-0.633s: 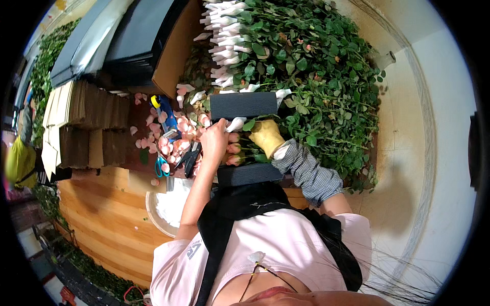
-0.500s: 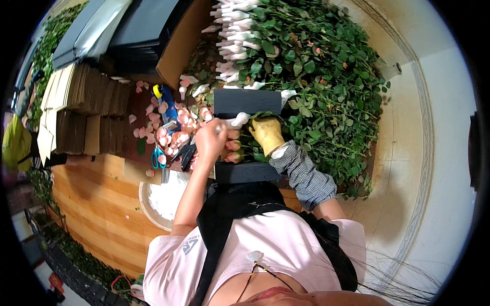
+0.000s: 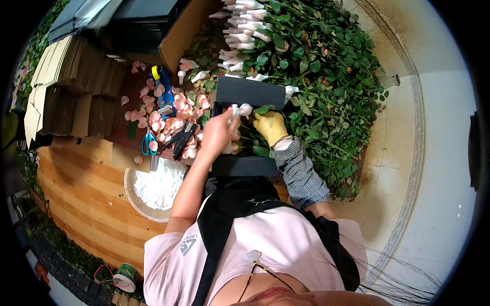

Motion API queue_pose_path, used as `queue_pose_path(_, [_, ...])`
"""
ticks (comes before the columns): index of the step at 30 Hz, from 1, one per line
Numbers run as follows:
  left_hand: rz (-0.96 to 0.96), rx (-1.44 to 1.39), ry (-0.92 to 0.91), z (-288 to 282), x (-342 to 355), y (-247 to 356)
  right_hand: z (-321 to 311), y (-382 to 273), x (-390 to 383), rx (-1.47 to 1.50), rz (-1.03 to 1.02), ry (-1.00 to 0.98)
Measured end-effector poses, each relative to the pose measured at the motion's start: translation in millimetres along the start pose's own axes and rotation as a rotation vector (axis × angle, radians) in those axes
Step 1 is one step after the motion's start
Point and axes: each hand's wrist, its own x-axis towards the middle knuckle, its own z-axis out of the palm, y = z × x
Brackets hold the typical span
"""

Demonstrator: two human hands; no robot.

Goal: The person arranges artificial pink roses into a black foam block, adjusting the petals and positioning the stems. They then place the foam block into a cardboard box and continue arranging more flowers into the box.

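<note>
My bare left hand (image 3: 219,133) pinches the narrow end of a white netting sleeve (image 3: 245,109) that covers a rose head. Close on its right, my right hand (image 3: 270,126), in a yellow glove, is closed around the leafy rose stem just below the sleeve. The stem itself is mostly hidden by the glove and a leaf (image 3: 263,109). Both hands are over a dark corrugated cardboard wrap (image 3: 249,92), between its raised far and near sides. Pink roses (image 3: 236,147) lie in the wrap, partly covered by my left hand and wrist.
Sleeved roses (image 3: 245,28) and leafy stems (image 3: 332,102) are heaped beyond and right. Leftward lie loose petals (image 3: 178,122), black-handled clippers (image 3: 182,140), teal scissors (image 3: 149,144) and a blue tape dispenser (image 3: 166,92). A bowl of white sleeves (image 3: 130,196) stands near folded cardboard (image 3: 76,115).
My left hand has moved slightly right and now hides more of the pink roses. The sleeved rose stands more upright. The whole view has shifted a little.
</note>
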Motion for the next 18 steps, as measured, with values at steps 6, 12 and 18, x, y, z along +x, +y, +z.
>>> queue_pose_path(6, [0.013, 0.158, 0.088, -81, -8, -7, -13, -3, 3, 0.057, 0.164, -0.255])
queue_pose_path(12, [0.125, 0.268, -0.035, -3, 0, 7, 1, -3, 4, -0.045, 0.081, -0.197])
queue_pose_path(18, [0.021, -0.082, 0.104, -39, -13, -13, -19, -8, 5, 0.079, 0.164, -0.193])
